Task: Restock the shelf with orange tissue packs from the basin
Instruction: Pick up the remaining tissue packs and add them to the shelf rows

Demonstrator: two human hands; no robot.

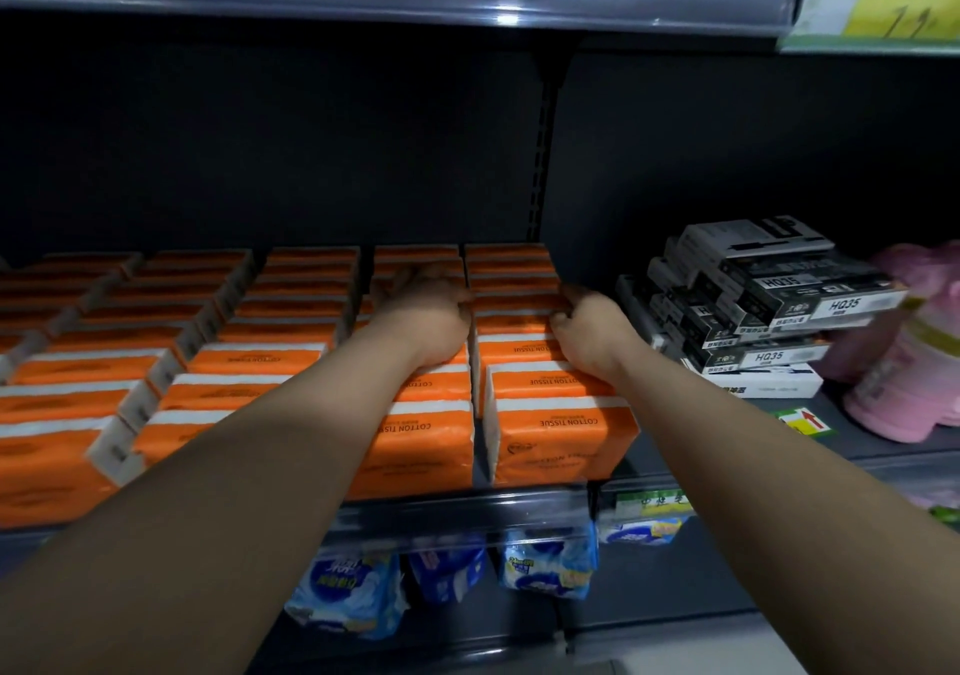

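In the head view, the shelf (pixel 862 443) in front of you carries orange tissue packs (pixel 550 414) in rows that run from the front rail back to the dark rear wall. They fill the frame from 9 o'clock across to just past centre. Both your bare arms reach in from 6 o'clock. Your left hand (pixel 426 310) lies on top of the second row from the right, knuckles up. Its fingers are hidden over the far side of the packs, so you cannot tell from here whether it grips or only rests. Your right hand (pixel 587 331) sits at the right edge of the rightmost row, about halfway back, with its fingers curled onto the packs there and clasping them. At 3 o'clock, just beside that row, a loose stack of black boxes (pixel 769 300) marked HQ35 lies on the same shelf. Pink wrapped packs (pixel 914 362) stand further right at the frame edge. At 6 o'clock, under the clear front rail (pixel 467 513), blue packets (pixel 545 565) hang on the level below.
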